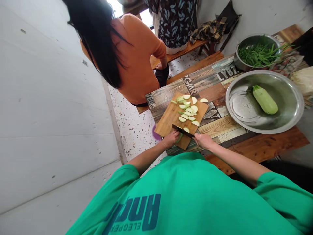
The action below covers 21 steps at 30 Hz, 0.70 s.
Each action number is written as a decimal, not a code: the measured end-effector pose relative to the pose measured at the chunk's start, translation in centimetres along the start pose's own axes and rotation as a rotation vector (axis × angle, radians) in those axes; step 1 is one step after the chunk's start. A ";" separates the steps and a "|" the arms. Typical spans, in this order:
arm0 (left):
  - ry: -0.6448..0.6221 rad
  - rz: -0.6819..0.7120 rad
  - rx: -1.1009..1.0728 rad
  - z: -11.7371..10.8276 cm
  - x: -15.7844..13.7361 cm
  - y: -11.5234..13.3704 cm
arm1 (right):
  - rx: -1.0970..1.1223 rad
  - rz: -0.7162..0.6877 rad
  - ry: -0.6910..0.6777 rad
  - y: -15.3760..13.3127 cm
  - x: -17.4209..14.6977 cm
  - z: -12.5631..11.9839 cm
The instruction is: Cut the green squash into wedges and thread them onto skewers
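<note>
My right hand (203,141) grips the handle of a dark-bladed kitchen knife (183,131), which lies slantwise over the near part of a wooden cutting board (165,119). Fingers bent, my left hand (171,138) holds a piece of zucchini (179,138) close beside the blade, partly covered by hand and knife. One cut slice (186,130) rests just past the blade. Farther up the board lie several pale half-round zucchini slices (187,113) with green rims. Another slice (203,100) sits at the board's far right edge.
To the right stands a wide metal basin (241,107) with a whole zucchini (265,100) inside. Behind it, a metal pot (241,60) holds green leafy stalks (259,54). A person in orange (139,55) sits beyond the table's left end; another person (177,24) is farther back.
</note>
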<state>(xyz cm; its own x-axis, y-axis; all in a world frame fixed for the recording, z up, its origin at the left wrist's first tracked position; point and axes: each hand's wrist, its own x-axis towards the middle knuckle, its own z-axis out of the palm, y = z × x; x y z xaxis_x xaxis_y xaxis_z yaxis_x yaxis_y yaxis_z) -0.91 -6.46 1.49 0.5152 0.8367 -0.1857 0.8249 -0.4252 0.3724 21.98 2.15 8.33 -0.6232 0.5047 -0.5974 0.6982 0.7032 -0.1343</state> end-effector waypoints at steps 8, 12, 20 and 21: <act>0.007 0.035 0.032 0.4 -0.9 -0.3 | -0.008 -0.007 0.055 0.7 -0.7 -2.4; -0.021 0.039 0.042 0.4 -0.9 -0.3 | -0.004 -0.021 0.036 -0.3 -2.4 -2.2; -0.051 0.030 0.043 0.2 -0.8 -0.2 | 0.010 0.005 -0.015 -0.6 -2.2 -0.1; -0.049 0.029 0.034 0.2 -0.8 -0.1 | 0.012 0.006 -0.022 -0.7 -1.9 0.3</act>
<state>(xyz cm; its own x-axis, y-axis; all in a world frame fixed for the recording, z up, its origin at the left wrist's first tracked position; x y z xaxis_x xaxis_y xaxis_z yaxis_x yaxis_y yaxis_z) -1.39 -7.13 1.43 0.5492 0.8061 -0.2202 0.8164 -0.4613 0.3474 22.81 0.56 9.38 -0.6113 0.4978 -0.6152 0.7060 0.6943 -0.1397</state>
